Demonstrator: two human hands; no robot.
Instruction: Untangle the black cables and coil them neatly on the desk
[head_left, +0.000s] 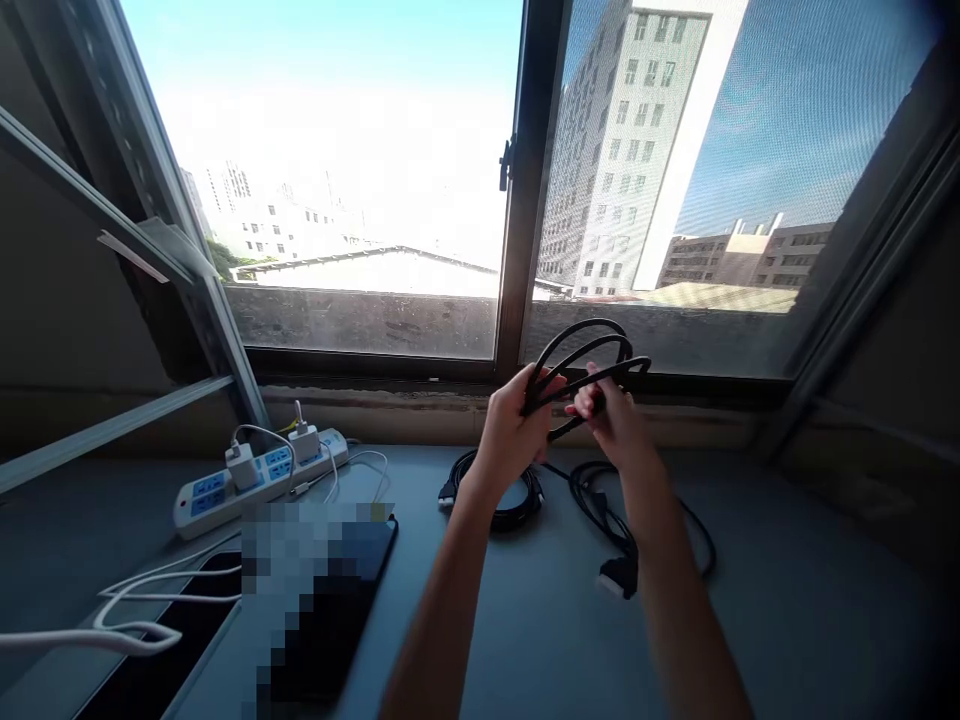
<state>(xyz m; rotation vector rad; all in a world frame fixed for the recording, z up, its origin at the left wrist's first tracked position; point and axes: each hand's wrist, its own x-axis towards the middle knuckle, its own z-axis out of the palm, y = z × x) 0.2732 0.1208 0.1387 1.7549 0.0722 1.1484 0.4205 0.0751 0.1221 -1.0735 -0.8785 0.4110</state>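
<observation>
Loops of a black cable [581,352] are held up above the table, in front of the window. My left hand [521,412] is closed around the gathered loops at their left side. Close beside it, my right hand [606,408] has its fingers curled on the same cable. From the hands the cable runs down to a loose heap on the table, where a black plug connector [619,577] with a pale end lies by my right forearm. A separate coiled black cable [517,516] with a connector at its left rests below my left hand, partly hidden by my forearm.
At the left, a white power strip [262,482] carries two white chargers with white cords. A dark flat device [360,555], partly pixelated, lies in front of it. A metal frame bar [112,432] crosses the left side. The window sill [390,400] runs behind the table.
</observation>
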